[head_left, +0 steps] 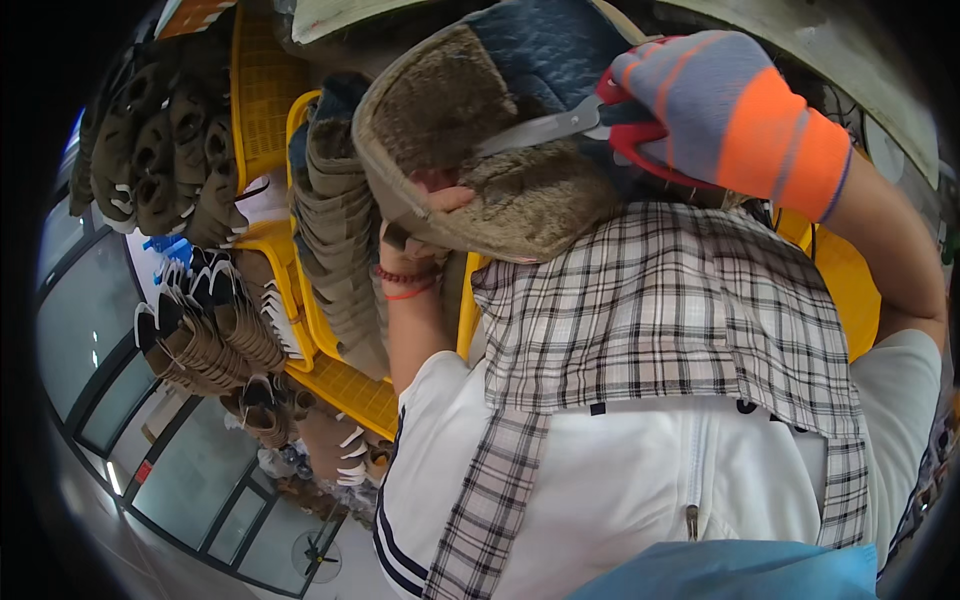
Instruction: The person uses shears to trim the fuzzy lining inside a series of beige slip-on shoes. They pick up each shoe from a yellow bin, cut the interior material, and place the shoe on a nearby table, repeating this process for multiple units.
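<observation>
My left hand [447,194] grips a fur-lined shoe upper [540,200] from its left side. Its fingers show against the brown fleece, while the rest of the hand is behind the piece. A red beaded bracelet circles that wrist. My right hand [715,110], in a grey and orange knit glove, is closed around the red handles of a pair of scissors [545,130]. The blades point left over the fleece lining, near the left fingers. Whether they are cutting anything, I cannot tell. Blue quilted-looking material shows at the upper's far side.
Yellow plastic baskets [345,392] stand to my left, one with a row of nested brown uppers [340,220]. More brown uppers [165,150] are piled at the far left, others [215,320] below them. A pale table edge [830,45] runs across the far side. A checked apron [660,310] covers my lap.
</observation>
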Action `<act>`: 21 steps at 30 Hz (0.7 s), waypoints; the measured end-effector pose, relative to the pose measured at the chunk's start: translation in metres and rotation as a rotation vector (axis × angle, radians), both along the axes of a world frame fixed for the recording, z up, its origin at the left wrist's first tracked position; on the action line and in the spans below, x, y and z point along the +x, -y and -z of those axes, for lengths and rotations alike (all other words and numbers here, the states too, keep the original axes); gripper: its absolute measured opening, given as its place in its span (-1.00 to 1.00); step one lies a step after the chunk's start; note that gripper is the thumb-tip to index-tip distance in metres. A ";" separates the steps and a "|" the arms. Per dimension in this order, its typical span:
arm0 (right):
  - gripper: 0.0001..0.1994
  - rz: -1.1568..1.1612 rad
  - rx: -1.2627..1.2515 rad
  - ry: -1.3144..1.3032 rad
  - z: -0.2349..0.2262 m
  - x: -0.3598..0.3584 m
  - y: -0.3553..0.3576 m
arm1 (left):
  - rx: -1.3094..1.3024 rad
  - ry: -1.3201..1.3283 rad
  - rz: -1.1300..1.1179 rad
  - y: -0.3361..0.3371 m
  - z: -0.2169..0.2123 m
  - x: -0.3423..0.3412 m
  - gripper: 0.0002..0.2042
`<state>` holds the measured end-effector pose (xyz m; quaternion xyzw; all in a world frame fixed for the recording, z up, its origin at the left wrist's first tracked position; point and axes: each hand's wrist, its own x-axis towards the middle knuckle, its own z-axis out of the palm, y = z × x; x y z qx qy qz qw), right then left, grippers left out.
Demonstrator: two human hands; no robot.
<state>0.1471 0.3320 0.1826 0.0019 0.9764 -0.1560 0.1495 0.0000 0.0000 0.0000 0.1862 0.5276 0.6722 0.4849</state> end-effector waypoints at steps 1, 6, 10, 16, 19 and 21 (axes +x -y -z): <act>-0.62 0.120 -0.154 -0.088 0.005 0.007 -0.007 | 0.020 -0.179 -0.010 -0.016 -0.011 -0.003 -0.41; -0.45 0.256 -0.608 -0.611 -0.020 0.014 -0.008 | 0.429 0.291 0.081 -0.110 -0.058 -0.013 -0.50; -0.50 0.319 -0.743 -0.691 -0.025 0.022 -0.015 | 0.247 -0.457 0.061 -0.198 -0.121 0.024 -0.52; -0.63 0.580 -0.348 -1.048 -0.032 0.118 -0.070 | -0.023 -0.302 -0.214 -0.206 -0.120 0.042 -0.80; -0.64 0.773 -0.111 -0.825 0.012 0.159 -0.089 | -0.084 -0.138 -0.317 -0.145 -0.050 0.034 -0.72; -0.65 0.606 -0.026 -0.940 0.055 0.152 -0.083 | -0.075 0.097 -0.309 -0.147 -0.049 0.061 -0.70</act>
